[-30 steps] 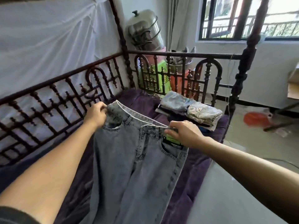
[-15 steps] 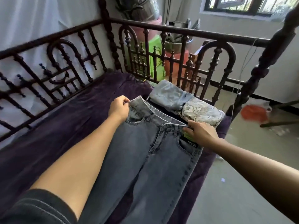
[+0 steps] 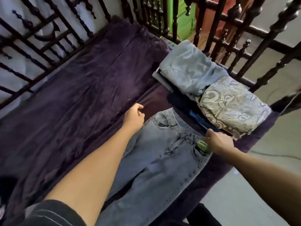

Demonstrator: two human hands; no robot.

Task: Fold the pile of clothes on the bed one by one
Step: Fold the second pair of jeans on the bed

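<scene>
Grey-blue jeans [image 3: 156, 160] lie flat on the purple bedspread [image 3: 81, 95], waistband toward the far end and legs running back toward me. My right hand [image 3: 218, 142] grips the right end of the waistband, next to a green tag [image 3: 202, 144]. To the left of the waistband's other corner is my left hand [image 3: 133, 118], its fingers curled, holding nothing and resting just off the denim. Beyond the waistband sits a stack of folded clothes: a light blue denim piece [image 3: 189, 70] and a beige patterned piece [image 3: 231, 105] on top of darker ones.
A dark carved wooden railing [image 3: 216, 22] fences the bed at the far end and along the left side [image 3: 32, 46]. The bed's right edge drops to a pale floor [image 3: 244, 193]. Green and red items stand behind the far rail.
The jeans went from held up to laid flat on the bed. My left hand let go of the waistband corner and drew left. The view tilted down.
</scene>
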